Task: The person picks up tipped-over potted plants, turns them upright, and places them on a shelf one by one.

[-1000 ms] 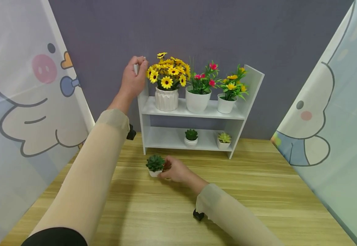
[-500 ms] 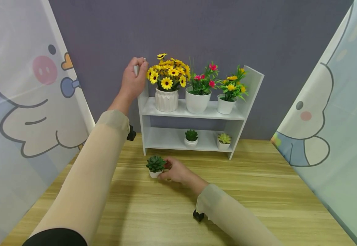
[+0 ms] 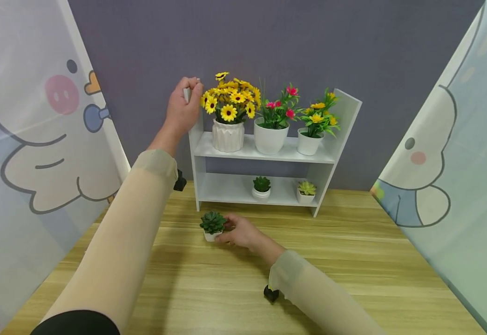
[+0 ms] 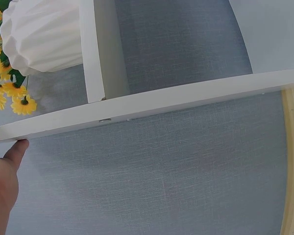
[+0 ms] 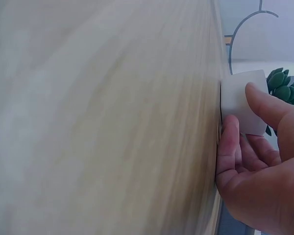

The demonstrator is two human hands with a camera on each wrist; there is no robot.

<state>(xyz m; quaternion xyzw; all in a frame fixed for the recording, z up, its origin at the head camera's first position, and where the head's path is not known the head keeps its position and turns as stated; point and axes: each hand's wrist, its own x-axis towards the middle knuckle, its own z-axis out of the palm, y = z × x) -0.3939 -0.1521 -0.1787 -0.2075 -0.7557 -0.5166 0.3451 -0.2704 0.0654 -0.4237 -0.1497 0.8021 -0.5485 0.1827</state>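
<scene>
Succulent: a small green succulent [image 3: 212, 222] in a white pot [image 5: 243, 101] stands on the table [image 3: 352, 260], just in front of the shelf's left foot, toward the table's far edge.
Right hand: your right hand [image 3: 239, 231] pinches the pot from its right side; in the wrist view the thumb [image 5: 264, 105] lies on one wall and a finger curls against the other, the pot's base on the wood.
Left hand: your left hand [image 3: 181, 109] grips the top of the shelf's left side panel, fingers curled over its upper edge; the wrist view shows only the thumb tip [image 4: 15, 149] against the panel's edge.
Shelf: a white two-tier shelf [image 3: 268, 156] stands at the table's far edge against the grey wall.
Upper tier: sunflowers [image 3: 229, 97] in a ribbed white vase, then pink flowers [image 3: 279, 109], then yellow flowers [image 3: 316, 116], left to right.
Lower tier: two small potted succulents [image 3: 261, 184] toward the right half, its left end bare.
Writing: you'll find no readable label or brand on any pot or on the shelf.
Sides: cartoon-printed curtains [image 3: 38, 139] hang at the left and right.
</scene>
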